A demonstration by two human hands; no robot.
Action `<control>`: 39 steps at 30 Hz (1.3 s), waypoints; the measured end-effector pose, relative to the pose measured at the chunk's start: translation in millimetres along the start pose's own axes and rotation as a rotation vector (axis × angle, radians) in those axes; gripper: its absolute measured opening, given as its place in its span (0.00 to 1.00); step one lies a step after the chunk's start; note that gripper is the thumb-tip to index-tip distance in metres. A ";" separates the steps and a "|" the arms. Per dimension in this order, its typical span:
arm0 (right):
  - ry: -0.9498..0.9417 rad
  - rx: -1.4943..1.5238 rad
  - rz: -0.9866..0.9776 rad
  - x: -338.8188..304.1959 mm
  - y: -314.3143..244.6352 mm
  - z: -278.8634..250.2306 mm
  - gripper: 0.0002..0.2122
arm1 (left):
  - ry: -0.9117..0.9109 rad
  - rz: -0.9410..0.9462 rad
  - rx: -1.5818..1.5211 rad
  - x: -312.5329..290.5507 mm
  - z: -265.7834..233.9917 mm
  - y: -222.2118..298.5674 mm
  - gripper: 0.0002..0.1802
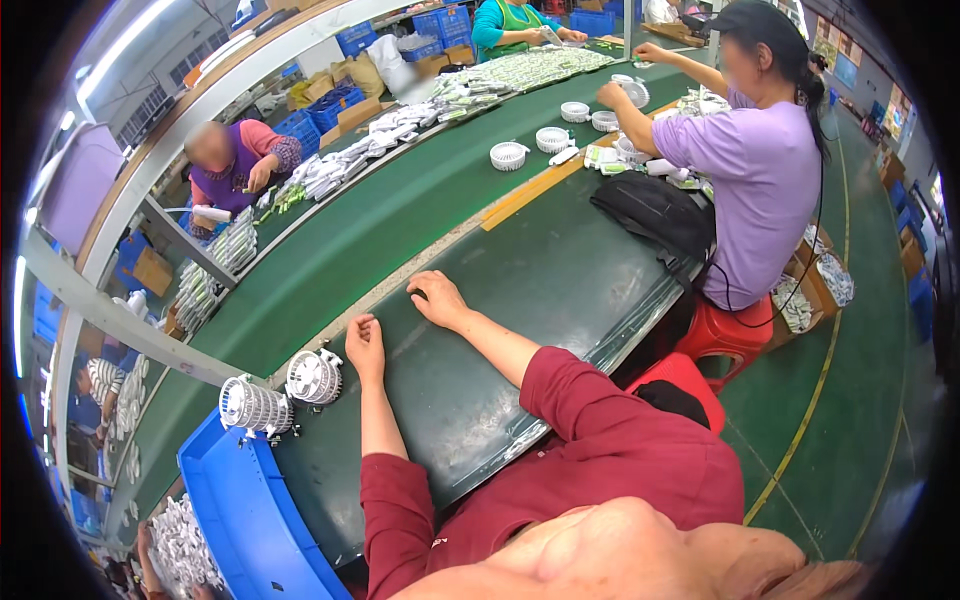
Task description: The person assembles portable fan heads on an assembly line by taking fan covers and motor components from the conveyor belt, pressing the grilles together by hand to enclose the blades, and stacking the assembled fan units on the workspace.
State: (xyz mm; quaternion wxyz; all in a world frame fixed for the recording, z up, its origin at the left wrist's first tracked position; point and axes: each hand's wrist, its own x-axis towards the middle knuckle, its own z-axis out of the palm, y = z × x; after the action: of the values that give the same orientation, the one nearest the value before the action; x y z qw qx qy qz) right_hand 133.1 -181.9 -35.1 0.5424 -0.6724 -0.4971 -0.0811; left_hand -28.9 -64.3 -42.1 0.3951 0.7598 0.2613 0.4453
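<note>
My left hand (366,346) is over the far left part of the dark green tabletop (470,400), its fingers curled together. Whether anything is inside them cannot be made out. A little farther right, my right hand (440,301) is at the table's far edge beside the belt, fingers bent, with a gap between thumb and fingers and no object visible there. Nearest to my left hand is a stack of white round slotted fan-type housings (314,378). A second stack of such housings (255,405) stands just left of it, at the table's left end.
A green conveyor belt (400,245) runs beyond the table, with several white round housings (508,155) farther along. A blue bin (255,500) adjoins the table's left end. A black bag (655,215) lies near a co-worker in purple (750,170). Red stools (725,340) stand at right.
</note>
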 end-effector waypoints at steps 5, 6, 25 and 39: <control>0.049 0.061 0.017 3.6 5.1 -4.2 0.06 | -0.180 -0.211 -0.327 -29.8 -4.1 29.8 0.05; 0.047 0.069 0.007 4.7 4.4 -3.0 0.06 | -0.218 -0.298 -0.398 -35.0 -5.6 43.9 0.05; -0.077 -0.056 -0.018 3.0 2.0 4.4 0.08 | -1.400 0.546 -1.432 -93.4 -21.0 281.8 0.17; -0.098 -0.079 -0.002 4.3 3.7 1.4 0.08 | -1.277 0.669 -1.377 -95.3 -31.9 258.5 0.16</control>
State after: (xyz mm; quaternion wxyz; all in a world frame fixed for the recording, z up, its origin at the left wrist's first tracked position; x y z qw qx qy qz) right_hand 137.4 -178.0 -35.3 0.4904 -0.6959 -0.5202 -0.0680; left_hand -89.8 -266.5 137.8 0.6704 0.4964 -0.5431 0.0958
